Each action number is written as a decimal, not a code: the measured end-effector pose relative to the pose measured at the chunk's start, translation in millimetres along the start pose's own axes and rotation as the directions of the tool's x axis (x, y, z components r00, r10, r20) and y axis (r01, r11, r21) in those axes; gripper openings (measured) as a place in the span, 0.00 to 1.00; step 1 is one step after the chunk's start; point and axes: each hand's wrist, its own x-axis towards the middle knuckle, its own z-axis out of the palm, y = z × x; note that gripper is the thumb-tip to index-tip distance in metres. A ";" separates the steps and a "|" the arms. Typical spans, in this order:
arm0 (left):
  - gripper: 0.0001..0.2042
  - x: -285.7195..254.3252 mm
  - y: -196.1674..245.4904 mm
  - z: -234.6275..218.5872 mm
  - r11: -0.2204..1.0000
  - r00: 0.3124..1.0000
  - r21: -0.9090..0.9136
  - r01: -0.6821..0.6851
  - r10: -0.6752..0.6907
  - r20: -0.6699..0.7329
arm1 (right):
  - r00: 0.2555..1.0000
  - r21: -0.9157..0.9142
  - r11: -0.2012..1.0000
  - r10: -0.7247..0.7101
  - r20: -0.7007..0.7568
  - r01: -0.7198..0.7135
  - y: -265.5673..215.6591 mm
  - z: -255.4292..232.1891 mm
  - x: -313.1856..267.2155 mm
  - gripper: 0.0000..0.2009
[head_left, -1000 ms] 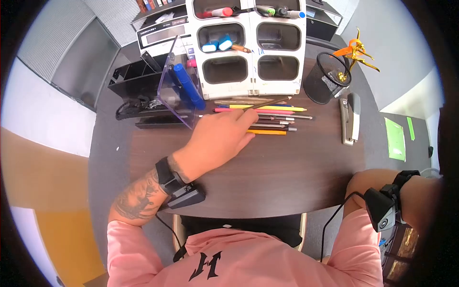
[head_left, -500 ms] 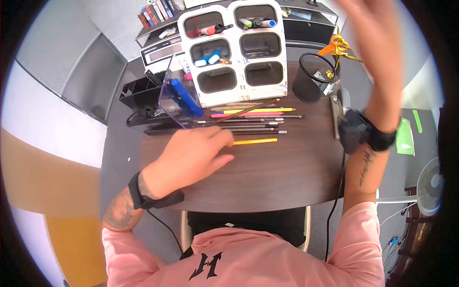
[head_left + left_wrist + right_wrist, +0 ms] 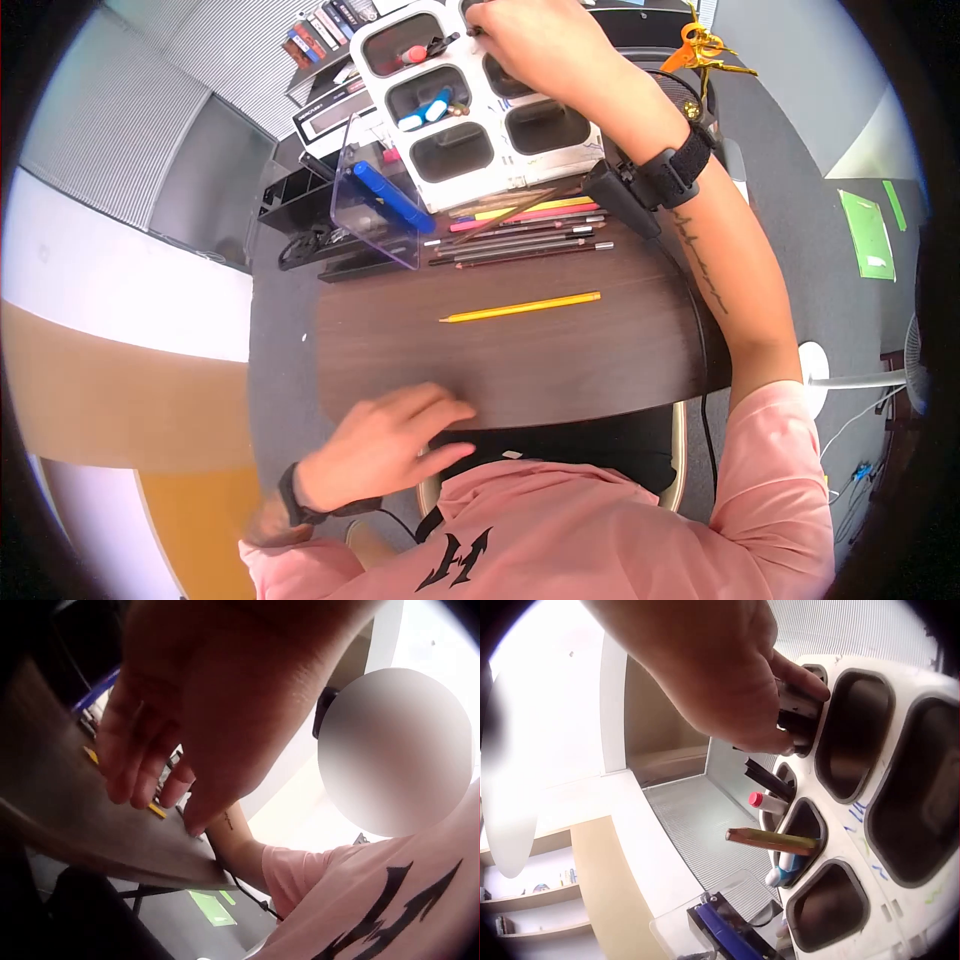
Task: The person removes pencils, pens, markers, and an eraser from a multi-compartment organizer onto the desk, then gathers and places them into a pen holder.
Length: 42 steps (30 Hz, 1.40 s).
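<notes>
My right hand (image 3: 545,45) reaches into the upper right compartment of a white organizer (image 3: 470,185). In the right wrist view, its thumb and a finger pinch a dark marker (image 3: 799,709) at the opening; the hand hides much of it. My left hand (image 3: 385,445) hovers by the table's front edge with loosely bent fingers and holds nothing. A yellow pencil (image 3: 520,307) lies by itself on the dark table (image 3: 450,365). Behind it, several pencils (image 3: 520,247) lie side by side below the organizer, with a pink one (image 3: 480,222) among them.
Blue markers (image 3: 395,198) lean in a clear holder (image 3: 375,240) left of the organizer, beside a black desk tray (image 3: 300,195). Other compartments hold a red-capped marker (image 3: 415,54) and blue-and-white pieces (image 3: 425,112). A cable (image 3: 700,330) hangs from the right wrist camera.
My left hand has drawn back from the pencils toward my body. The yellow pencil now lies nearer me, apart from the rest. My right hand has swung up from the right to the organizer.
</notes>
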 end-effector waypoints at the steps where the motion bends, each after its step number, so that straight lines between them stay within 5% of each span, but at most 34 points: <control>1: 0.17 6.4 1.0 5.4 1.000 1.000 -0.008 -0.022 0.022 -0.022 | 0.997 0.032 0.999 -0.030 -0.068 0.032 0.6 -0.8 -1.3 0.06; 9: 0.27 62.8 -9.3 23.3 0.984 0.987 -0.069 -0.162 0.162 -0.013 | 0.994 0.092 0.996 -0.004 -0.113 0.014 10.7 -35.2 -6.6 0.06; 12: 0.28 82.1 -13.7 27.4 0.980 0.976 -0.030 -0.197 0.193 -0.103 | 0.971 0.168 0.985 -0.001 -0.240 0.042 11.8 -58.4 -9.3 0.06; 19: 0.25 105.6 -22.3 37.0 0.972 0.956 0.112 -0.208 0.226 -0.188 | 0.952 0.295 0.956 0.090 -0.292 0.000 11.9 -71.3 -13.5 0.07; 22: 0.24 107.6 -23.0 36.4 0.969 0.949 0.104 -0.222 0.240 -0.203 | 0.943 0.251 0.959 0.203 -0.265 -0.136 16.2 -95.1 -15.7 0.07; 26: 0.20 114.3 -27.2 32.7 0.965 0.942 0.101 -0.241 0.258 -0.216 | 0.888 0.415 0.833 0.446 -0.112 -0.366 14.3 -138.8 -27.3 0.08; 30: 0.14 125.1 -32.8 33.4 0.954 0.927 0.199 -0.225 0.273 -0.256 | 0.964 0.481 0.851 0.262 -0.035 -0.213 54.2 -150.0 -57.2 0.13; 32: 0.13 128.8 -37.1 33.0 0.951 0.931 0.227 -0.212 0.267 -0.249 | 0.905 0.707 0.617 0.419 0.075 -0.344 19.3 -138.2 -72.1 0.11; 36: 0.12 133.1 -47.6 35.4 0.947 0.902 0.207 -0.244 0.300 -0.311 | 0.838 0.782 0.387 0.457 0.298 -0.489 -9.2 -75.6 -91.7 0.09; 40: 0.13 129.5 -55.0 37.2 0.946 0.891 0.152 -0.287 0.322 -0.321 | 0.772 0.792 0.157 0.396 0.497 -0.590 -17.8 -25.6 -106.6 0.09; 42: 0.13 125.7 -55.6 38.3 0.950 0.893 0.124 -0.287 0.312 -0.324 | 0.772 0.778 0.154 0.343 0.535 -0.609 -20.2 -8.4 -116.1 0.09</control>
